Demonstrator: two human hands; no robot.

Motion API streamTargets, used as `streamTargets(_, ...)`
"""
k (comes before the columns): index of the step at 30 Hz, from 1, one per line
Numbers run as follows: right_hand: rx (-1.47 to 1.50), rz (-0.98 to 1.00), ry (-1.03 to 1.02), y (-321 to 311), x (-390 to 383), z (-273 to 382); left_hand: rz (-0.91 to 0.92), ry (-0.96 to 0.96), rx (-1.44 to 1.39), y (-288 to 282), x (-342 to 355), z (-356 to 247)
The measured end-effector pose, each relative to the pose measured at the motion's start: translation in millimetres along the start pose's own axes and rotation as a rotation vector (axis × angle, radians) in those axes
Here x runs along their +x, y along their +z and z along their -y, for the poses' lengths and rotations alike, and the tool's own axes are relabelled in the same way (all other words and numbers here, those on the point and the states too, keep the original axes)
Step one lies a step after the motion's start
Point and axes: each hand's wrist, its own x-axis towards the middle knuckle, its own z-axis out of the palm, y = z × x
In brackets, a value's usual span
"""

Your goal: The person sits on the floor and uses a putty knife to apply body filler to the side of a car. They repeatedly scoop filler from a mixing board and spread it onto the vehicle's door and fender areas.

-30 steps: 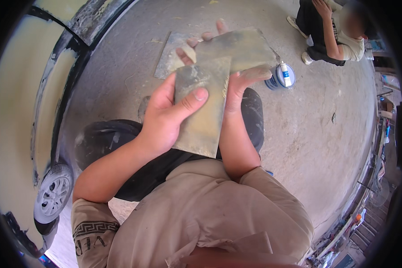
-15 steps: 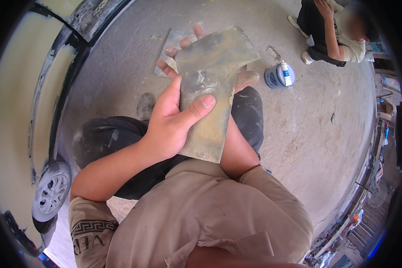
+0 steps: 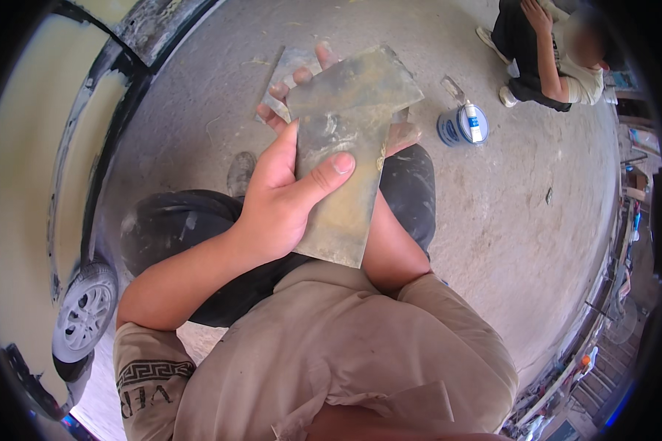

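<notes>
My left hand [image 3: 272, 206] grips a long, flat, stained grey-tan plate [image 3: 338, 213], thumb on its face. Behind its upper part is a second such plate [image 3: 357, 73], lying crosswise in my right hand [image 3: 301, 77], whose fingertips curl up past the left edge and whose thumb shows at the right; the palm is hidden. The two plates overlap and appear to touch. A smudged board [image 3: 278, 70] lies on the floor beyond them. Right of my hands stands a blue-and-white tin [image 3: 452, 131] with a white tube [image 3: 473, 119] on top and a small blade tool [image 3: 453, 90] at its back.
A car's cream side [image 3: 37, 162], with patched dark edges and a wheel [image 3: 83, 312], is at my left. Another person [image 3: 537, 55] crouches at the upper right. Shelving and clutter [image 3: 632, 220] line the right rim. My bent legs [image 3: 169, 228] are below my hands on the concrete floor [image 3: 522, 213].
Since a second ago the crosswise plate in my right hand has shifted left over the top of the other plate. My left hand and its plate have moved slightly right.
</notes>
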Motion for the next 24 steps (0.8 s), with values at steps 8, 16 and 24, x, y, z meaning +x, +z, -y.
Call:
streamTargets(8, -0.044, -0.035, 0.022, 4.4, -3.8, -3.8, -0.066, 0.008, -0.052, 1.9, 1.0, -5.6)
streamTargets(16, -0.118, -0.044, 0.010, 4.7, -7.9, -4.9, -0.082, 0.022, -0.038, -0.6, 4.5, -6.0)
streamTargets(24, -0.219, -0.144, 0.059, 4.1, -16.3, -2.9, -0.130, 0.061, 0.013, 0.3, 7.7, -9.5)
